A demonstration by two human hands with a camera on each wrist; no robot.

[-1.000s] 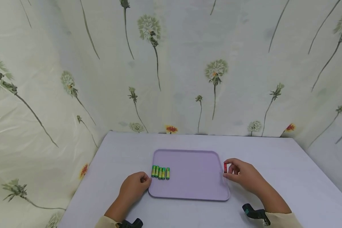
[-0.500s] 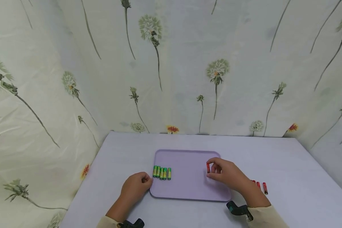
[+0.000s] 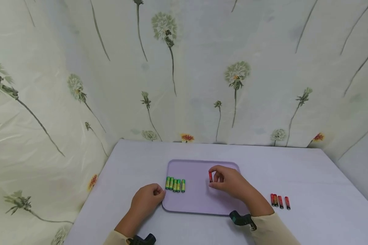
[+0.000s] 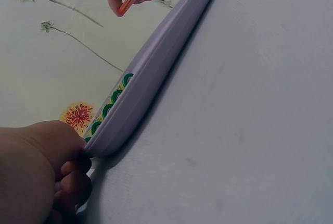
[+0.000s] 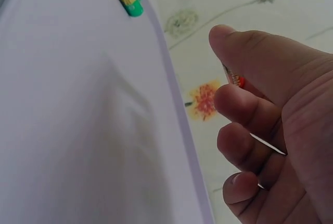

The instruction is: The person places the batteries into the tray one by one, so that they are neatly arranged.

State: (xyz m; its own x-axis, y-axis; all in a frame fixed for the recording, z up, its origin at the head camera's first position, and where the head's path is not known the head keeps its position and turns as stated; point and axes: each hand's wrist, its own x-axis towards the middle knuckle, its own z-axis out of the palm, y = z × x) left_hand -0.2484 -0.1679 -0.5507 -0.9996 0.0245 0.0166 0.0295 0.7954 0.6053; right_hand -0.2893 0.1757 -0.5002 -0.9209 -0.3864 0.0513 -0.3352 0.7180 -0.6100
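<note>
A red battery (image 3: 210, 177) is pinched upright between the thumb and fingers of my right hand (image 3: 230, 180), held above the middle-right of the purple tray (image 3: 199, 206). In the right wrist view, most of this battery is hidden behind the thumb. Several green batteries (image 3: 175, 184) lie side by side in a row at the tray's left end. My left hand (image 3: 147, 200) grips the tray's left edge; in the left wrist view, the thumb is at the rim and the curled fingers (image 4: 75, 185) sit below it.
Several red batteries (image 3: 280, 202) lie on the white-covered table (image 3: 309, 177) to the right of the tray. A flower-patterned curtain (image 3: 196, 68) hangs behind the table and along its sides.
My right hand has carried the red battery leftward from beyond the tray's right edge to over the tray. The red batteries behind its arm have come into view. My left hand stays put.
</note>
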